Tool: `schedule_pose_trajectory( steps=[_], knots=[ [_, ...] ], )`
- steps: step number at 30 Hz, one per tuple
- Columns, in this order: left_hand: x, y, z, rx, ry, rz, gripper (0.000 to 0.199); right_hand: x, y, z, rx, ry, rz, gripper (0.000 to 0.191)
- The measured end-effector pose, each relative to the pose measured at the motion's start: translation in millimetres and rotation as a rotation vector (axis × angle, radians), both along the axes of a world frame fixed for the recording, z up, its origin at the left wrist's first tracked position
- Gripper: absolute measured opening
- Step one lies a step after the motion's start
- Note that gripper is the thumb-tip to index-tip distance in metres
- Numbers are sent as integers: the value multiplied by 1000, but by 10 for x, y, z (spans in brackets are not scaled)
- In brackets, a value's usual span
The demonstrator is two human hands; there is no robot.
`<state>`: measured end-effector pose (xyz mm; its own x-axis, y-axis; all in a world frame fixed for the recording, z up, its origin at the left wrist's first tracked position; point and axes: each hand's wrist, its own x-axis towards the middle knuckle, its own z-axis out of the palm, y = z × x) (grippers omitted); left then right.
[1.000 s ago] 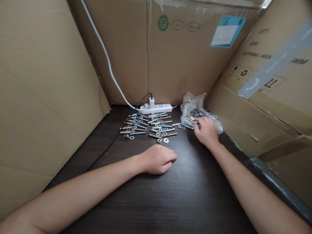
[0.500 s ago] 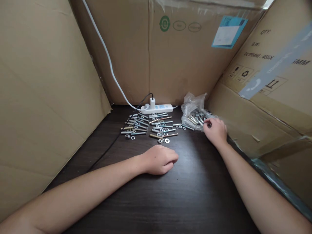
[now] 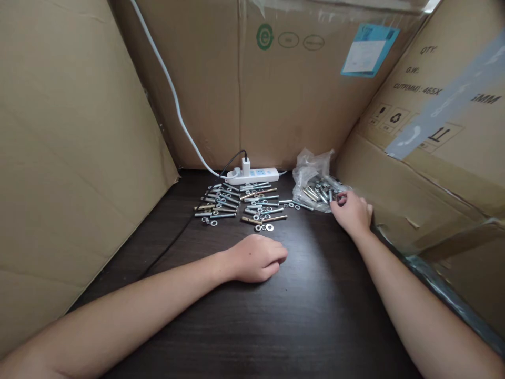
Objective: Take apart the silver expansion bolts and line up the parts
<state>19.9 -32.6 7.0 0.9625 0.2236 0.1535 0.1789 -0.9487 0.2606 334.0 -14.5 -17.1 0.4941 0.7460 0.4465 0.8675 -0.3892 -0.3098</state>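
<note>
My left hand rests on the dark table, curled into a loose fist, and nothing shows in it. In front of it lie rows of bolts with sleeves, among them a copper-coloured bolt, and several washers, one a wide washer. At the right, my right hand reaches to the near right edge of a clear plastic bag. A heap of metal bolts lies in the open bag. The fingers of that hand are bent together at the heap; what they grip is hidden.
A white power strip with a plugged-in charger stands behind the rows. A black cable runs from it across the table's left side. Cardboard boxes wall the left, the back and the right.
My right hand has shifted slightly at the bag's edge, its fingers changing position over the bolts. The left hand stays in place; the whole view has moved very slightly.
</note>
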Motion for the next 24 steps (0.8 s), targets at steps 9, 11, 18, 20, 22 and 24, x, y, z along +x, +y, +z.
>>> schedule_pose_trajectory(
  steps=[9,11,18,20,22,24],
  knots=[
    [-3,1,7,-2,4,-2,5,-43,6,33,-87,63,-36,39],
    [-2,0,2,1,1,-2,5,-63,-2,50,-131,18,-48,43],
    [-3,0,-8,9,-7,-3,5,-98,-13,66,-225,-37,-63,49],
    [-5,-1,-9,10,-4,-1,4,-96,-8,64,-204,21,-79,47],
    [-7,-1,-10,11,-3,3,4,-94,-5,67,-182,85,-109,46],
    [-7,1,-12,9,-4,3,4,-87,-5,74,-158,131,-131,47]
  ],
)
